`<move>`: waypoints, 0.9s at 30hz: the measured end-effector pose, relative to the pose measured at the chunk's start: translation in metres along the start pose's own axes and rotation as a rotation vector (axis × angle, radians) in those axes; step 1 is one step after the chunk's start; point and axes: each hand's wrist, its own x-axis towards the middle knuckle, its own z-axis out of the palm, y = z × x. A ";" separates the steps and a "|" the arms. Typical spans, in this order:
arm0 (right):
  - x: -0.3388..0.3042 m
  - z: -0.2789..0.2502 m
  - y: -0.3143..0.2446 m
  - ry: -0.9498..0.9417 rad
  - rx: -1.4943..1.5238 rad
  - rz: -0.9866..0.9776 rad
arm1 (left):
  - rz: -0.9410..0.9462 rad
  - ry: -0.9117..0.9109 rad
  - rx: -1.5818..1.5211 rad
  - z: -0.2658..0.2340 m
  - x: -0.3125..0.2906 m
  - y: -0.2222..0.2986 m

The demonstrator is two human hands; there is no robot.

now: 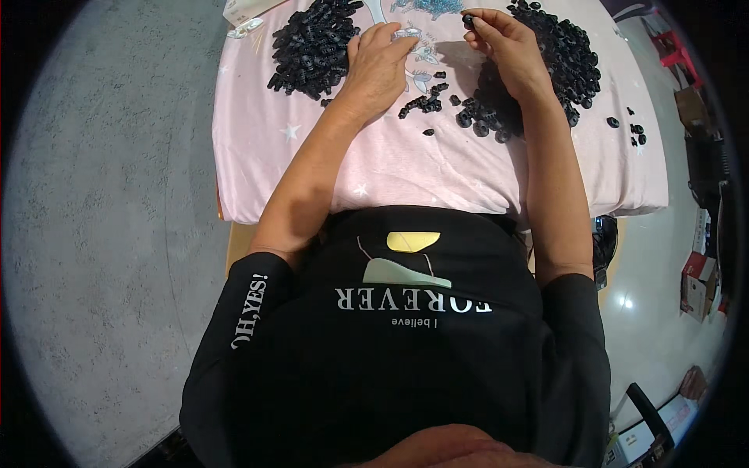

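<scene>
While the thumb and fingertips of the right hand (511, 58) pinch together, they hold a small black piece (468, 21) up over the pink cloth (425, 175), near the top of the view. It is so little that a light pinch seems enough, and perhaps it is held up to be seen well. The left hand (378, 66) is loosely curled, its fingers a bit apart, beside the left heap (308, 54); I cannot tell if its tips hold anything. That heap is made of short, black, ribbed bits, all bumpy. The right heap (573, 58), partly hidden by the right arm, has rounder black pieces, shiny like hard plastic. Each kind seems to have its own side, maybe so each hand can reach one. Between the hands lie some loose black bits (425, 103), and farther up sits a see-through blue pile (431, 7). The cloth looks soft, with white stars and wrinkles.
</scene>
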 end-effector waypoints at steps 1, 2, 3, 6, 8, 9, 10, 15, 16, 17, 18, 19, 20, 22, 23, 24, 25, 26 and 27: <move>0.000 0.000 0.000 0.002 -0.001 -0.002 | -0.008 -0.001 0.024 0.001 -0.001 -0.002; 0.000 0.000 0.001 0.007 -0.005 0.005 | -0.018 -0.002 0.049 0.000 -0.002 -0.003; 0.000 0.001 0.001 0.011 -0.009 0.013 | -0.017 -0.002 0.050 -0.001 -0.003 -0.003; 0.001 -0.001 0.001 0.006 -0.018 0.014 | -0.022 -0.041 0.011 -0.005 -0.002 -0.002; 0.000 0.000 0.002 0.020 -0.024 0.028 | -0.057 -0.024 -0.025 -0.008 0.000 -0.001; 0.001 0.000 0.002 0.034 -0.029 0.041 | -0.058 -0.024 -0.024 -0.008 0.000 -0.001; 0.001 0.000 0.002 0.033 -0.029 0.041 | -0.073 -0.015 -0.038 -0.007 0.000 0.000; 0.002 0.000 0.006 -0.014 -0.012 0.042 | -0.061 0.005 -0.036 0.002 0.000 -0.003; 0.002 0.001 0.006 -0.016 -0.012 0.043 | -0.043 0.002 0.001 0.005 0.000 -0.004; 0.002 0.001 0.006 -0.026 -0.034 0.035 | -0.023 -0.002 0.037 0.006 0.001 -0.004; 0.002 0.001 0.006 -0.037 -0.056 0.026 | -0.024 -0.003 0.037 0.006 0.002 -0.005; 0.001 0.001 0.006 -0.037 -0.056 0.027 | -0.014 -0.006 0.041 0.006 0.003 -0.006; 0.001 0.002 0.005 -0.038 -0.071 0.032 | -0.005 -0.008 0.046 0.006 0.003 -0.006; 0.001 0.004 0.004 -0.041 -0.087 0.037 | -0.016 -0.006 0.024 0.005 0.003 -0.006; 0.001 0.004 0.004 -0.043 -0.085 0.039 | -0.024 -0.005 0.003 0.005 0.004 -0.006; 0.001 0.005 0.005 -0.046 -0.083 0.040 | -0.024 -0.005 0.002 0.003 0.004 -0.006; 0.001 0.005 0.005 -0.045 -0.084 0.040 | -0.030 -0.016 -0.013 0.001 0.004 -0.006; 0.000 0.005 0.005 -0.048 -0.078 0.041 | -0.036 -0.026 -0.028 0.000 0.004 -0.006; 0.000 0.005 0.005 -0.051 -0.073 0.042 | -0.035 -0.025 -0.027 0.000 0.004 -0.007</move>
